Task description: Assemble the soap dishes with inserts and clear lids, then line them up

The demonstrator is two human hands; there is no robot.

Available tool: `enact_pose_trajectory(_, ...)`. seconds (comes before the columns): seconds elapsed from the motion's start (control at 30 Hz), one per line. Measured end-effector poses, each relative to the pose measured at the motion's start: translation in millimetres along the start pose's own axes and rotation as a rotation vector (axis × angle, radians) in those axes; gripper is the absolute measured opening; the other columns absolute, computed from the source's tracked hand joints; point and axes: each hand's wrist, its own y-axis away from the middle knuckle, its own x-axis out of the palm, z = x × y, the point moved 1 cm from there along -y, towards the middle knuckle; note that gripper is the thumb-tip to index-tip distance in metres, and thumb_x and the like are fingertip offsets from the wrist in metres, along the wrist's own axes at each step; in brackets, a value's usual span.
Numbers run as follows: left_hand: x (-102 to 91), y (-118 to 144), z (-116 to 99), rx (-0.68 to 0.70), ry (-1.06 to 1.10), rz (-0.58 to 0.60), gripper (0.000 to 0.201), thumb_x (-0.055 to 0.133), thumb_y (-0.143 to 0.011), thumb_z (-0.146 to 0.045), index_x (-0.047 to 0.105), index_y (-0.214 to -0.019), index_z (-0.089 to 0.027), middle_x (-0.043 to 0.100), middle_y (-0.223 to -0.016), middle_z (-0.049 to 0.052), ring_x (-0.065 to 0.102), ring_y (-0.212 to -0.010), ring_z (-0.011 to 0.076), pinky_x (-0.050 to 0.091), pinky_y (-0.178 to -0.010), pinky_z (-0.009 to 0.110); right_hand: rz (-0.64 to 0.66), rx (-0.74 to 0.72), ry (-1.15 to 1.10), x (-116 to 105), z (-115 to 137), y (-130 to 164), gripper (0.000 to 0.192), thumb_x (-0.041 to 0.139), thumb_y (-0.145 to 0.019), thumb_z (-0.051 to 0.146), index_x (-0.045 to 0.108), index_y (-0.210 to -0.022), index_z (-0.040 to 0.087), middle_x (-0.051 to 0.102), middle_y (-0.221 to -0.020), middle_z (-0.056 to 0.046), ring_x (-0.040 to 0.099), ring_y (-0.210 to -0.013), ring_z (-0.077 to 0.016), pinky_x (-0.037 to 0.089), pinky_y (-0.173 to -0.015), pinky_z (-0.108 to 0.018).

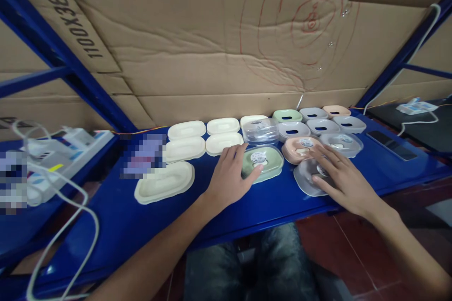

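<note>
My left hand (231, 171) is spread at the left end of a pale green oval box (270, 164), touching it. Its thumb lies over the clear lid, near a round white label (258, 157). My right hand (344, 176) reaches over a grey box with a clear lid (306, 179), fingers stretched and apart, hiding much of it. The fingertips also come near a peach lidded box (294, 150) just behind. Another grey lidded box (348, 143) sits behind my right hand. Whether the right fingertips press on the lid, I cannot tell.
Several cream trays (165, 181) lie at left on the blue table (226, 216). Clear lids (261, 131) rest mid-row. Slotted covers (293, 130) stand behind. A phone (391, 145) lies at right. Power strips (70, 160) with white cables are at left; cardboard (197, 33) backs the table.
</note>
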Motion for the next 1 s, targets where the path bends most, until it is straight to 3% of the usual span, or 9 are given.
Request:
enact_pose_trajectory(0.13, 3.7, 3.4, -0.4, 0.112, -0.031, 0.115, 0.06, 0.067, -0.103, -0.047, 0.055, -0.156, -0.02, 0.061, -0.156, 0.02, 0.055, -0.149, 0.0393, 0.045, -0.127, 0.058, -0.017, 0.022, 0.014, 3.0, 1.1, 0.1, 0.067, 0.058, -0.109, 0.052, 0.048, -0.169, 0.024, 0.046, -0.178, -0.015, 0.037, -0.168, -0.0419, 0.042, -0.13, -0.071)
enact_pose_trajectory(0.27, 10.8, 2.5, 0.6, 0.129, -0.08, 0.155, 0.066, 0.062, -0.107, -0.051, 0.052, -0.161, -0.016, 0.052, -0.166, 0.025, 0.047, -0.158, 0.0437, 0.04, -0.131, 0.062, -0.024, 0.037, 0.027, 5.0, 0.4, 1.8, 0.068, 0.058, -0.109, 0.053, 0.049, -0.169, 0.023, 0.047, -0.177, -0.016, 0.038, -0.167, -0.0428, 0.045, -0.128, -0.07)
enact_pose_trajectory(0.43, 21.0, -4.6, -4.0, 0.129, -0.116, 0.162, 0.069, 0.058, -0.108, -0.055, 0.053, -0.162, -0.012, 0.047, -0.17, 0.03, 0.044, -0.16, 0.0504, 0.035, -0.131, 0.067, -0.042, 0.049, 0.029, 7.7, -0.2, 3.1, 0.066, 0.058, -0.109, 0.052, 0.051, -0.168, 0.024, 0.05, -0.175, -0.015, 0.042, -0.165, -0.0433, 0.046, -0.126, -0.07)
enact_pose_trajectory(0.63, 30.1, -15.4, -15.1, 0.128, -0.083, 0.115, 0.066, 0.059, -0.107, -0.053, 0.056, -0.159, -0.014, 0.052, -0.168, 0.028, 0.046, -0.157, 0.0512, 0.032, -0.131, 0.069, -0.086, 0.042, 0.016, 9.7, -2.7, 2.7, 0.064, 0.059, -0.107, 0.051, 0.053, -0.167, 0.027, 0.055, -0.171, -0.015, 0.048, -0.159, -0.0457, 0.048, -0.122, -0.073)
enact_pose_trajectory(0.77, 33.4, -17.7, -16.8, 0.146, -0.081, 0.132, 0.07, 0.059, -0.107, -0.053, 0.054, -0.162, -0.012, 0.048, -0.172, 0.029, 0.038, -0.163, 0.0518, 0.026, -0.134, 0.069, -0.1, 0.034, -0.022, 8.5, -1.1, 3.9, 0.059, 0.058, -0.108, 0.048, 0.055, -0.164, 0.029, 0.058, -0.166, -0.014, 0.051, -0.156, -0.0443, 0.047, -0.123, -0.073)
enact_pose_trajectory(0.9, 33.9, -14.0, -13.2, 0.174, -0.064, 0.141, 0.073, 0.064, -0.105, -0.054, 0.052, -0.165, -0.014, 0.039, -0.178, 0.028, 0.029, -0.169, 0.0504, 0.022, -0.137, 0.07, -0.121, 0.06, -0.098, -4.5, 0.5, 5.2, 0.056, 0.054, -0.11, 0.047, 0.055, -0.164, 0.03, 0.058, -0.167, -0.015, 0.053, -0.155, -0.0426, 0.045, -0.124, -0.071)
enact_pose_trajectory(1.0, 33.2, -11.5, -10.7, 0.215, -0.071, 0.124, 0.074, 0.067, -0.104, -0.054, 0.052, -0.165, -0.016, 0.038, -0.179, 0.026, 0.025, -0.171, 0.0483, 0.021, -0.138, 0.07, -0.185, 0.157, -0.112, -26.4, -17.0, -2.8, 0.052, 0.053, -0.111, 0.048, 0.06, -0.159, 0.029, 0.062, -0.163, -0.016, 0.057, -0.152, -0.0402, 0.046, -0.125, -0.064)
